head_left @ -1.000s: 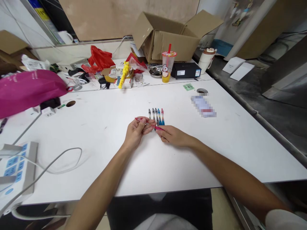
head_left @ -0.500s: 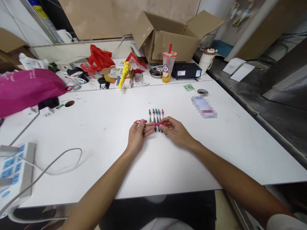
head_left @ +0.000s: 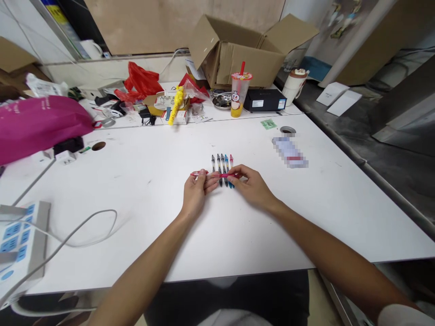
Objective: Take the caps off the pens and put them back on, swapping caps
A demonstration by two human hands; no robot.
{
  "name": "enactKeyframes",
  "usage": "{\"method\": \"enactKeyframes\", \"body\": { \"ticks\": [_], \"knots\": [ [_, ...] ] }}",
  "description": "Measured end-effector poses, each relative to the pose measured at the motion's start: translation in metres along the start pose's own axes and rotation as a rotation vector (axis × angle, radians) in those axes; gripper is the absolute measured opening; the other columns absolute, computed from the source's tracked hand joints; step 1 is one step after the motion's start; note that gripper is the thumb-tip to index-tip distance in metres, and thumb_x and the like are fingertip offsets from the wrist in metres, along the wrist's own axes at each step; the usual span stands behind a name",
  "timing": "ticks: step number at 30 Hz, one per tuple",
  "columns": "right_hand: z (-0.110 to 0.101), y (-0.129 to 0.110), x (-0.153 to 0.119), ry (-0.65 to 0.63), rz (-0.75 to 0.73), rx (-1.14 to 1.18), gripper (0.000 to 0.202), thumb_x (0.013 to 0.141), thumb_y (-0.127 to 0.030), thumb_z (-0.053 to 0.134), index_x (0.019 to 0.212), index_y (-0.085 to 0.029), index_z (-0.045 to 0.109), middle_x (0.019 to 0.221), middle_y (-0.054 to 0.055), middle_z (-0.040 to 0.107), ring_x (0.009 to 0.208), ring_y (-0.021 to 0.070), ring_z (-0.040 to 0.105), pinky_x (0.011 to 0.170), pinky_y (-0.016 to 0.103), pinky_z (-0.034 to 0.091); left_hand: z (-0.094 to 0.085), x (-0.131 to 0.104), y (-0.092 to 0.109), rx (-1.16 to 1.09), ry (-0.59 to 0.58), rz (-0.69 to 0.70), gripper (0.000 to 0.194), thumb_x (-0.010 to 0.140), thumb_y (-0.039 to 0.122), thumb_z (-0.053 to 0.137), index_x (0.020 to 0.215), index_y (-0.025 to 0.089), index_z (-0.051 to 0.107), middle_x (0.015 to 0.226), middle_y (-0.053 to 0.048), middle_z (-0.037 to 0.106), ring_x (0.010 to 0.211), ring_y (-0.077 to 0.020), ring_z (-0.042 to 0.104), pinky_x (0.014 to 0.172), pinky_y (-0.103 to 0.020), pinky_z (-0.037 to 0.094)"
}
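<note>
Ideally, the left hand (head_left: 195, 194) and right hand (head_left: 250, 184), each grip clamped on the slim pink-and-clear plastic pen (head_left: 224, 175) held crosswise above clear-barrelled plastic pens (head_left: 219, 163) on the white bench (head_left: 146, 217), should keep its ends aligned.

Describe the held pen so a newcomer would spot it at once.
On the white table, nearer the person than the open cardboard box, is a row of five pens. By that row, the left hand and right hand hold a red-and-clear pen. It alone is held, running crosswise to the row.
</note>
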State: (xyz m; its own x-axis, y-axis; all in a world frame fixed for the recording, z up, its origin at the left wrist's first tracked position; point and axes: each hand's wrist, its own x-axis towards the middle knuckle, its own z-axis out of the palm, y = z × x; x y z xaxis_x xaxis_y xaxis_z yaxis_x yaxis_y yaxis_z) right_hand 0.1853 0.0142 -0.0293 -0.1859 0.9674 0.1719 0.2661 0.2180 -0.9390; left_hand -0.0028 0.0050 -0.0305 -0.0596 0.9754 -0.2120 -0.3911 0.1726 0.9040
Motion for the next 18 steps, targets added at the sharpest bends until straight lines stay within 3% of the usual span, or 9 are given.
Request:
{"method": "enactKeyframes", "body": {
  "ticks": [3, 7, 10, 13, 18],
  "knots": [
    [-0.001, -0.002, 0.0, 0.018, -0.103, -0.021, 0.007, 0.089, -0.029, 0.065, 0.089, -0.024, 0.069, 0.103, 0.004, 0.066, 0.09, 0.0188, 0.061, 0.065, 0.031, 0.044, 0.002, -0.001, 0.002, -0.028, -0.001, -0.032, 0.028, 0.1, 0.043, 0.062, 0.098, 0.015, 0.06, 0.11, -0.019, 0.078, 0.097, -0.0215, 0.079, 0.085, -0.032, 0.065],
    [-0.005, -0.005, 0.0, 0.004, -0.152, -0.012, 0.01, 0.088, -0.024, 0.063, 0.082, -0.024, 0.071, 0.104, 0.005, 0.064, 0.089, 0.0178, 0.06, 0.065, 0.03, 0.045, 0.002, -0.002, 0.007, -0.083, 0.034, -0.08, 0.029, 0.103, 0.041, 0.056, 0.09, 0.016, 0.061, 0.108, -0.018, 0.079, 0.099, -0.021, 0.078, 0.086, -0.03, 0.065],
    [-0.009, -0.006, 0.001, 0.013, -0.131, 0.017, 0.008, 0.09, -0.029, 0.068, 0.094, -0.026, 0.074, 0.106, 0.004, 0.065, 0.093, 0.0183, 0.062, 0.068, 0.03, 0.048, 0.002, -0.002, 0.011, -0.125, 0.075, -0.093, 0.029, 0.105, 0.039, 0.052, 0.088, 0.016, 0.06, 0.111, -0.017, 0.078, 0.097, -0.0192, 0.078, 0.086, -0.027, 0.064],
    [-0.014, -0.006, 0.003, 0.047, -0.124, 0.045, 0.019, 0.09, -0.036, 0.07, 0.106, -0.026, 0.074, 0.106, 0.005, 0.067, 0.093, 0.0188, 0.063, 0.071, 0.032, 0.051, 0.002, -0.002, 0.015, -0.167, 0.099, -0.091, 0.028, 0.106, 0.036, 0.049, 0.089, 0.016, 0.057, 0.111, -0.016, 0.078, 0.091, -0.0167, 0.079, 0.084, -0.025, 0.064],
    [-0.025, -0.003, 0.009, 0.164, -0.116, 0.151, 0.023, 0.087, -0.043, 0.074, 0.097, -0.022, 0.074, 0.089, 0.005, 0.069, 0.083, 0.0181, 0.063, 0.067, 0.031, 0.051, 0.0, 0.0, 0.02, -0.214, 0.15, -0.042, 0.024, 0.107, 0.033, 0.049, 0.091, 0.016, 0.054, 0.11, -0.017, 0.077, 0.089, -0.0165, 0.079, 0.081, -0.024, 0.063]
  ]
}}
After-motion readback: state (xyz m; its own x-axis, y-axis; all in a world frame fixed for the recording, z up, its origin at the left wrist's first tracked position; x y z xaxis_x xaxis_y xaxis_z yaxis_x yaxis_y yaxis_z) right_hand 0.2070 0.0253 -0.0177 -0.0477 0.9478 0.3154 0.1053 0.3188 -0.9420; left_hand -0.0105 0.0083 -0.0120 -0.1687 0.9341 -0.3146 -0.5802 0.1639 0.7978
